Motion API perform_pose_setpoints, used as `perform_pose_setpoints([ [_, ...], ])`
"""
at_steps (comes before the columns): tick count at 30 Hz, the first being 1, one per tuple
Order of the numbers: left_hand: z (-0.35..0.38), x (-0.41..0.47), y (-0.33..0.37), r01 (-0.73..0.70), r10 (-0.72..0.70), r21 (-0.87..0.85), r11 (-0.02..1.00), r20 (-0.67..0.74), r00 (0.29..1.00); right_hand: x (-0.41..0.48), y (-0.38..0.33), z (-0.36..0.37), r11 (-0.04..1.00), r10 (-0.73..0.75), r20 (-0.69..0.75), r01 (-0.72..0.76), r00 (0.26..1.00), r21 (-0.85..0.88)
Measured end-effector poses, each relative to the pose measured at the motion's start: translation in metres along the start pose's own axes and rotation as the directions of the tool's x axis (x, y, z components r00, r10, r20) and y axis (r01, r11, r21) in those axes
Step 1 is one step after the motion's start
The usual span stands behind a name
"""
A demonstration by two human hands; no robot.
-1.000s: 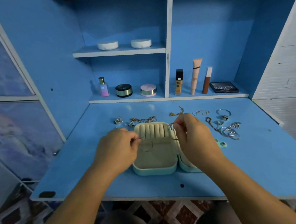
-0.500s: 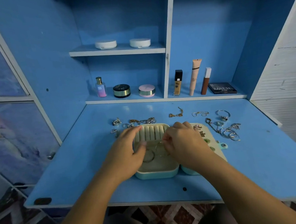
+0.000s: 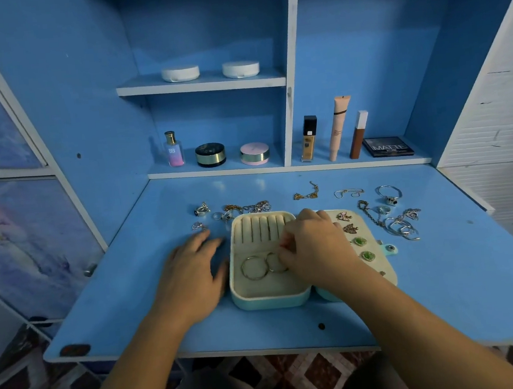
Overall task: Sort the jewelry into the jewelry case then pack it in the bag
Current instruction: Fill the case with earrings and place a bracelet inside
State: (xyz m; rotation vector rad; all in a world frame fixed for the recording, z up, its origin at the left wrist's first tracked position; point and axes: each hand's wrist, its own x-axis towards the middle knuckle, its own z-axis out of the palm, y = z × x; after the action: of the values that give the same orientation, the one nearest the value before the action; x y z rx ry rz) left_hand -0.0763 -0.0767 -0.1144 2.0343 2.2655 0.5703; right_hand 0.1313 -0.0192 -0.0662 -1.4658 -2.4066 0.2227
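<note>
An open mint jewelry case [image 3: 270, 299] with a cream lining lies in the middle of the blue desk [image 3: 445, 286]. Two thin hoop rings [image 3: 255, 267] lie in its left tray, below a row of ring slots. Its lid half on the right carries several pinned earrings [image 3: 359, 242]. My right hand [image 3: 313, 248] hovers over the tray with curled fingers at the right hoop; whether it pinches it is hidden. My left hand [image 3: 191, 279] rests flat on the desk, against the case's left side. Loose rings and chains [image 3: 247, 207] lie behind the case, and more silver pieces [image 3: 398, 221] to its right.
Along the back shelf stand a perfume bottle [image 3: 173, 149], two compacts [image 3: 210, 154], three makeup tubes [image 3: 338, 128] and a dark palette [image 3: 388, 147]. Two white round cases [image 3: 210, 71] sit on the upper shelf. The desk's front edge [image 3: 201, 351] is close to me.
My left hand has come out of the case and settled on the desk to its left. The thin hoops that both hands held above the tray now lie in it.
</note>
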Motion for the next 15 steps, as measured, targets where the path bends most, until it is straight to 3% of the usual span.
perform_pose_setpoints([
  [3, 0.000, 0.000, -0.001, -0.003, 0.003, 0.006, 1.000, 0.000, 1.000, -0.003, 0.015, -0.009, 0.965, -0.016, -0.017, 0.020, 1.000, 0.261],
  [5, 0.000, 0.000, -0.001, -0.007, 0.007, 0.012, 1.000, 0.006, 1.000, 0.000, 0.031, -0.018, 0.954, 0.001, -0.046, 0.013, 0.999, 0.299],
  [8, 0.000, 0.001, -0.001, -0.004, 0.004, 0.022, 1.000, 0.013, 1.000, 0.018, 0.073, -0.031, 0.959, 0.088, -0.104, -0.056, 0.991, 0.278],
  [11, 0.000, 0.001, -0.001, 0.002, -0.002, 0.014, 1.000, 0.018, 1.000, 0.047, 0.129, -0.042, 0.942, 0.274, -0.172, -0.228, 0.946, 0.247],
  [15, -0.001, 0.000, 0.000, 0.028, -0.028, -0.019, 0.999, 0.008, 1.000, 0.075, 0.188, -0.048, 0.859, 0.512, -0.079, -0.507, 0.856, 0.073],
])
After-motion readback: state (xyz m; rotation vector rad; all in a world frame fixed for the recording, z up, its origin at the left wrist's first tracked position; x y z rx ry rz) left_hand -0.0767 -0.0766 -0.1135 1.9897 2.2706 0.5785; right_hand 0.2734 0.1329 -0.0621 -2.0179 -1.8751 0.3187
